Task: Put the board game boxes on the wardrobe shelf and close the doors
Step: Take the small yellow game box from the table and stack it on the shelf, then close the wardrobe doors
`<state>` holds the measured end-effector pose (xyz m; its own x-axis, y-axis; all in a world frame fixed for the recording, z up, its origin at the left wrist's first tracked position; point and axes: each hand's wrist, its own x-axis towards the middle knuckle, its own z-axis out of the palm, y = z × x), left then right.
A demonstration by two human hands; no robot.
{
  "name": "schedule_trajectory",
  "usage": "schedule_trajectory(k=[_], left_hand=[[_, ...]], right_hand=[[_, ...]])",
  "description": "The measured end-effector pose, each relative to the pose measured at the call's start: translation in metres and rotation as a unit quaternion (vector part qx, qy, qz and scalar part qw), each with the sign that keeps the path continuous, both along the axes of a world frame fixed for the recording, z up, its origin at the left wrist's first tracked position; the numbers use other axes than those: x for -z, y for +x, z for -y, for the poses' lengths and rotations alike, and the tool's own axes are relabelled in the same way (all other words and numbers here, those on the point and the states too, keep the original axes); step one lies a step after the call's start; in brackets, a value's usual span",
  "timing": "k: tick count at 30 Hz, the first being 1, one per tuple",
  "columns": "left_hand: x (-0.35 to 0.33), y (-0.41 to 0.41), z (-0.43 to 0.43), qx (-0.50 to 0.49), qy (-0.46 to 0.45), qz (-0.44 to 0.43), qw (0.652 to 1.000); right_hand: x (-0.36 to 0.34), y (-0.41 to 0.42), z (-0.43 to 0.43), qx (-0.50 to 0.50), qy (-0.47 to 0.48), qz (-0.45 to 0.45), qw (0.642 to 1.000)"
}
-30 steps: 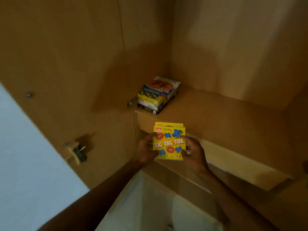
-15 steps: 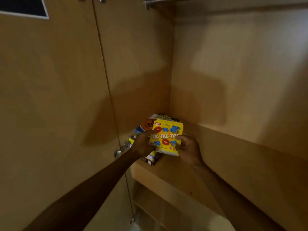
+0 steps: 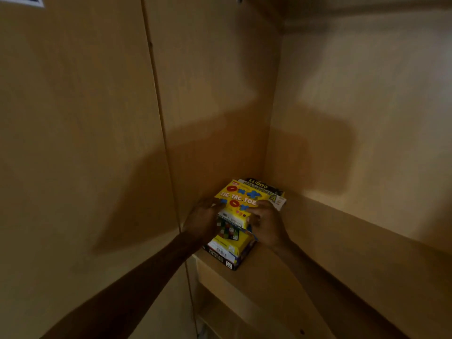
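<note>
The left hand [image 3: 203,221] and right hand [image 3: 266,226], fingers curled on opposite edges, grip the flat yellow cardboard Tic-Tac-Toe box [image 3: 241,199] atop the stack of colourful game boxes [image 3: 230,248] in the tan wooden wardrobe shelf's [image 3: 330,260] left corner, probably to square it.

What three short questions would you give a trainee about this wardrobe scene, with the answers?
1. True or false: the Tic Tac Toe box lies alone on the bare wardrobe shelf.
2. Which hand grips that box? A: the left only. B: the right only. C: both.
3. Fill in: the black box behind it, in the corner, reads ____.
Key: 1 false, it is atop the stack of game boxes. 2 C, left hand and right hand. 3 Ludo.
</note>
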<state>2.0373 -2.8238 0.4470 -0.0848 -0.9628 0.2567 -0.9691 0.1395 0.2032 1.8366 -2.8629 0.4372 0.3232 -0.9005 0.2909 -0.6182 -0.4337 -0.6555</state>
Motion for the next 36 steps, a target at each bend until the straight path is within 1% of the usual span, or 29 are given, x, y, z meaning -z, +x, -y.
schedule_trajectory(k=[5, 7, 9, 11, 13, 15, 16, 18, 19, 21, 23, 25, 29, 31, 34, 36], left_hand=[[0.004, 0.004, -0.003, -0.02, 0.038, -0.001, 0.999], [0.004, 0.003, -0.003, -0.021, 0.041, -0.002, 0.999], [0.004, 0.001, -0.005, -0.02, 0.043, -0.023, 0.999], [0.007, 0.0, -0.011, -0.014, 0.019, -0.084, 0.996], [0.012, -0.003, -0.023, -0.006, -0.045, -0.145, 0.988], [0.018, -0.009, -0.041, -0.002, -0.093, -0.209, 0.973], [0.022, -0.014, -0.051, -0.003, -0.102, -0.247, 0.964], [0.031, -0.025, -0.076, -0.014, -0.089, -0.316, 0.944], [0.037, -0.032, -0.09, -0.017, -0.076, -0.336, 0.938], [0.05, -0.043, -0.117, -0.018, -0.062, -0.354, 0.933], [0.064, -0.058, -0.146, -0.026, -0.029, -0.383, 0.923], [0.073, -0.074, -0.175, -0.035, 0.015, -0.436, 0.899], [0.074, -0.101, -0.234, -0.043, 0.062, -0.545, 0.835], [0.076, -0.108, -0.261, -0.033, 0.089, -0.574, 0.813], [0.08, -0.11, -0.31, -0.003, 0.119, -0.564, 0.817], [0.08, -0.11, -0.342, 0.016, 0.123, -0.566, 0.815]], right_hand=[[-0.002, 0.014, 0.006, -0.006, -0.012, -0.031, 0.999], [-0.002, 0.015, 0.006, -0.004, -0.012, -0.03, 0.999], [-0.003, 0.012, 0.003, -0.017, -0.011, -0.024, 0.999], [-0.004, 0.009, -0.003, -0.035, -0.019, -0.003, 0.999], [-0.003, 0.002, -0.014, -0.04, -0.043, 0.039, 0.997], [-0.001, -0.008, -0.03, -0.027, -0.058, 0.095, 0.993], [0.0, -0.013, -0.04, -0.016, -0.049, 0.122, 0.991], [0.009, -0.026, -0.067, 0.012, -0.018, 0.164, 0.986], [0.016, -0.033, -0.083, 0.031, 0.004, 0.181, 0.983], [0.033, -0.046, -0.114, 0.076, 0.058, 0.214, 0.972], [0.049, -0.061, -0.148, 0.107, 0.094, 0.235, 0.962], [0.063, -0.076, -0.185, 0.135, 0.115, 0.239, 0.955], [0.075, -0.102, -0.264, 0.176, 0.14, 0.23, 0.947], [0.077, -0.111, -0.299, 0.193, 0.138, 0.224, 0.945], [0.079, -0.118, -0.36, 0.219, 0.127, 0.216, 0.943], [0.08, -0.118, -0.398, 0.23, 0.123, 0.221, 0.94]])
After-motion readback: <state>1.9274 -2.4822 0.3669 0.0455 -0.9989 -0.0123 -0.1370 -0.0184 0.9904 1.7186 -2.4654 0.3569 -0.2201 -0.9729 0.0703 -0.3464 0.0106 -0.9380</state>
